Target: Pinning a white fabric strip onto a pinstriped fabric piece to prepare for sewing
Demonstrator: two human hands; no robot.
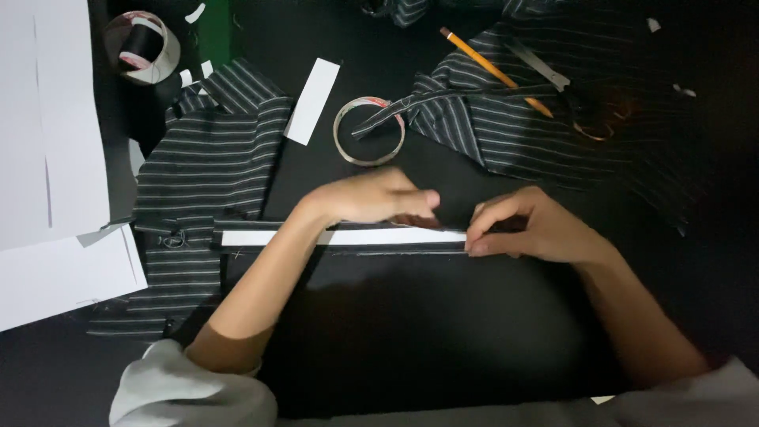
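Observation:
A long white paper strip [356, 236] lies across a dark fabric strip [379, 251] on the black table. My left hand [371, 198] rests palm down over the middle of the strip, fingers together and pressing. At the strip's right end my right hand [530, 228] pinches the paper and fabric between thumb and fingertips. Both forearms reach in from the bottom, with pale sleeves pushed up.
Striped black fabric pieces lie at left [202, 174] and upper right [506, 119]. A tape ring [368, 130], a second tape roll [142, 47], a pencil [494, 71], scissors [569, 95], a small white paper piece [312, 100] and white sheets [47, 158] surround the work.

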